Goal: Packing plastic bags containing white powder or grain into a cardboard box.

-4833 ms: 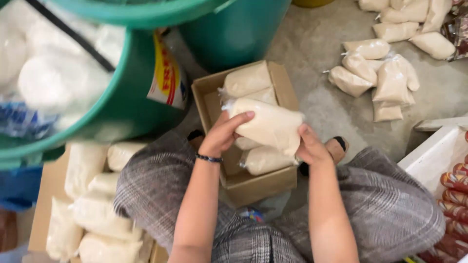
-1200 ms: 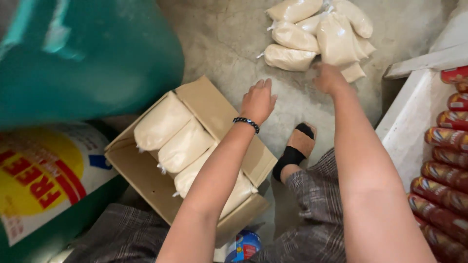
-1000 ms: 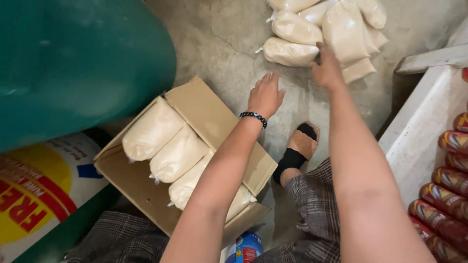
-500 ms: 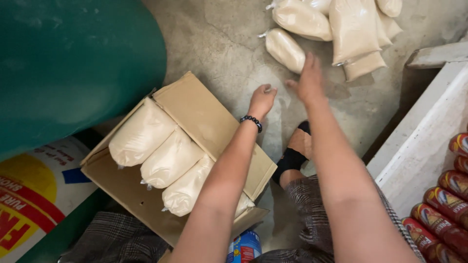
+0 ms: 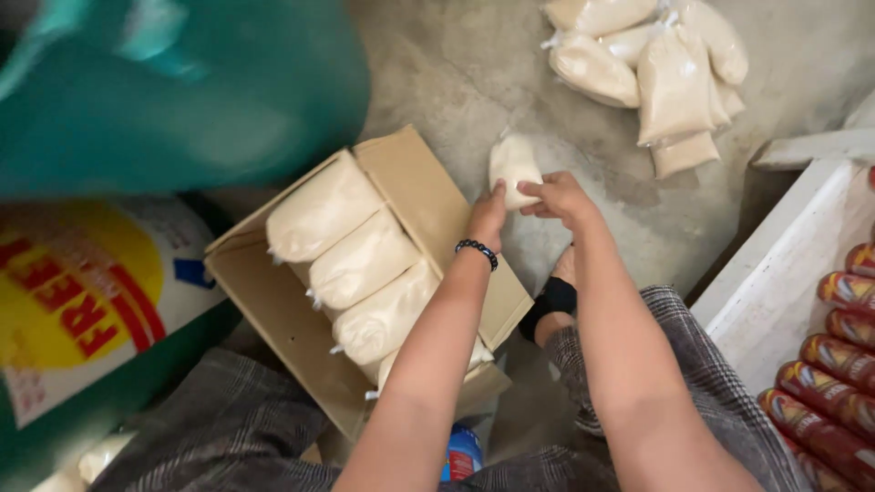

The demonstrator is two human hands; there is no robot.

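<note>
**Both hands on one bag**

Gripping from either side, the left hand [image 5: 488, 211] and right hand [image 5: 558, 194] pinch a white bag [image 5: 514, 168], fingers closed on it, just past the box [image 5: 437, 205] and above the concrete floor [image 5: 456, 73]. Four like bags [image 5: 363, 262] lie side by side in the box (snug fit). More bags [image 5: 670, 77] sit piled farther out, well apart. Red packs [image 5: 843, 364] fill a white crate [image 5: 775, 282] at right.
</note>
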